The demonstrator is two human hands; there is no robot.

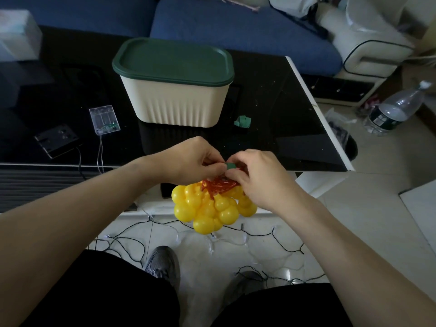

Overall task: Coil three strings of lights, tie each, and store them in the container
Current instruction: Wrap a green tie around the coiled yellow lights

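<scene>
Both my hands, left [193,159] and right [257,175], pinch the small green tie [229,165] directly above the hanging coiled yellow ball-light string [210,206]; cream green-lidded container [174,83] lies straight ahead.

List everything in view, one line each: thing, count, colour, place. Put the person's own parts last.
storage container: 1, cream with dark green lid shut on it, mid table
table: 1, glossy black, white edge
clear battery box: 1, transparent, table left
black battery box: 1, table left edge
green tie: 1 loose, right of the container
second green tie: 1, between the fingertips
ball light string: 1 coiled bundle, yellow balls, orange wire, held in front of the table's near edge
dark-wired light string: uncoiled, on the floor
water bottle: 1, clear, floor right
sofa: blue, behind the table
shoes: 2, grey
left hand: pinches the tie
right hand: grips the bundle
</scene>
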